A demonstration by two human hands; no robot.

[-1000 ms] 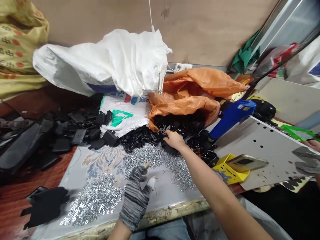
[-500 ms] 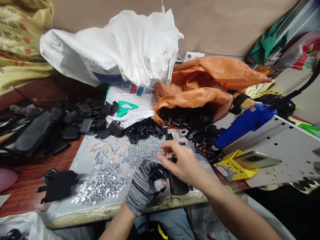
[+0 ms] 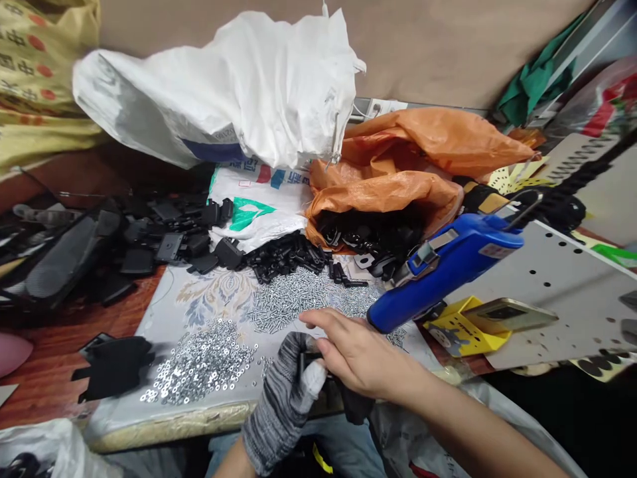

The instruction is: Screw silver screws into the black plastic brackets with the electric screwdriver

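Note:
My left hand (image 3: 288,388), in a grey knit glove, is closed around a black plastic part (image 3: 355,401) at the table's near edge. My bare right hand (image 3: 355,352) lies over the same part, fingers curled on it with the forefinger stretched left. Just beyond the hands lie a heap of small silver screws (image 3: 293,302) and a heap of silver washers (image 3: 199,362). A blue power screwdriver (image 3: 442,269) hangs tilted just right of my right hand, its tip close to my wrist.
An orange bag (image 3: 398,172) spills black parts (image 3: 368,236) behind the screws; a white sack (image 3: 233,93) lies behind. More black parts (image 3: 149,239) crowd the left. A grey perforated plate (image 3: 557,299) with a phone (image 3: 502,315) on a yellow holder sits right.
My right hand drew a black part from the pile by the orange bag back to the near edge, where my left hand took hold of it. The blue screwdriver swung in closer.

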